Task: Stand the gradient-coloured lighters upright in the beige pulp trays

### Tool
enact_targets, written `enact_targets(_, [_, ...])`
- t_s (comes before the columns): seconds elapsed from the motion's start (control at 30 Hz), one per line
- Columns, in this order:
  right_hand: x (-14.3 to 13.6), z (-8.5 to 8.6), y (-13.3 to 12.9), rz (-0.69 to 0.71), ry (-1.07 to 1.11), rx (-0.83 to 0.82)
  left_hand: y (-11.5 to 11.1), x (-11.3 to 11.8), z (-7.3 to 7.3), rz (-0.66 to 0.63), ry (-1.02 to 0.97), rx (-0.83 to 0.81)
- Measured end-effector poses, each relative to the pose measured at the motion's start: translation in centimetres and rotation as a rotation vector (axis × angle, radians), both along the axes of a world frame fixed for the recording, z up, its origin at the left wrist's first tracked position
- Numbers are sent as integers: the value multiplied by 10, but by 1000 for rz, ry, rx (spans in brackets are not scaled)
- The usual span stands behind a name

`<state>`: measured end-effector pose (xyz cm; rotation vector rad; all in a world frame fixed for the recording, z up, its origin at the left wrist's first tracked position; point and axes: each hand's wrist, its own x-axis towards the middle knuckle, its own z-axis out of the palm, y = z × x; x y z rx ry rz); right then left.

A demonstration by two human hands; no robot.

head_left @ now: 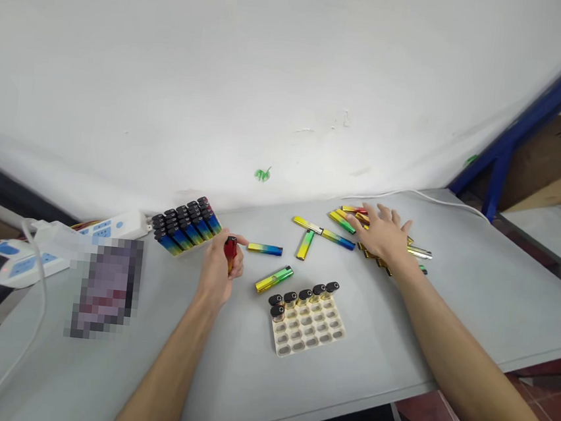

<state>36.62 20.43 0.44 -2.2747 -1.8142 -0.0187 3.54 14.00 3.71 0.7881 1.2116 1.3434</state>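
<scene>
My left hand (220, 263) is closed round a red lighter (229, 250), its dark top pointing up. Over a heap of shiny coloured lighters (343, 220) at the right, my right hand (382, 232) spreads its fingers; its palm hides part of the heap. Between the hands lie several loose lighters, among them a yellow-blue one (265, 249) and a yellow-green one (274, 279). Nearer to me is a white tray (309, 336) with oval holes. Black-topped lighters (304, 296) stand along its far row, and one more stands at the left of the second row.
A block of upright black-topped lighters (186, 224) stands at the left by the wall. Beside it are white power strips (115, 226) with cables and a blurred-out object (107, 290). A white cord (425, 195) runs along the back right, near a blue metal frame (500, 172) and cardboard boxes (546, 160).
</scene>
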Motion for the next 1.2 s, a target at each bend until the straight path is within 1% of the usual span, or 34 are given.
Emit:
enact_targets(0.07, [0,0,5,-4,-3,-3,0,0,0,-4,-8,6])
enact_targets(0.2, [-3,-2,9,33,22,-26,-1,0,-1,-7,11,6])
enact_targets(0.4, [-9,-6,1,57,31,30,-2,0,0,-20,22,10])
enact_targets(0.63, [-13,-8,-5,126,3,110,-4,1,2,-21,-12,30])
enact_targets(0.7, [-12,-8,-7,128,-1,126,-5,3,4,-20,-6,83])
enact_targets(0.8, [-11,-10,-8,124,3,137,-12,4,13,-47,46,271])
enact_targets(0.87, [-10,-10,-9,122,4,144,-21,6,22,-60,127,402])
enact_targets(0.97, [-10,-8,-10,127,21,152,-44,13,37,-71,307,544])
enact_targets(1.03, [-9,-7,-11,132,40,151,-63,20,47,-144,442,593])
enact_targets(1.1, [-8,-6,-11,132,55,144,-80,28,54,-249,641,623])
enact_targets(1.13, [-8,-6,-11,130,60,140,-88,31,56,-291,766,660])
enact_targets(1.2, [-6,-7,-10,118,61,143,-98,37,57,-349,961,677])
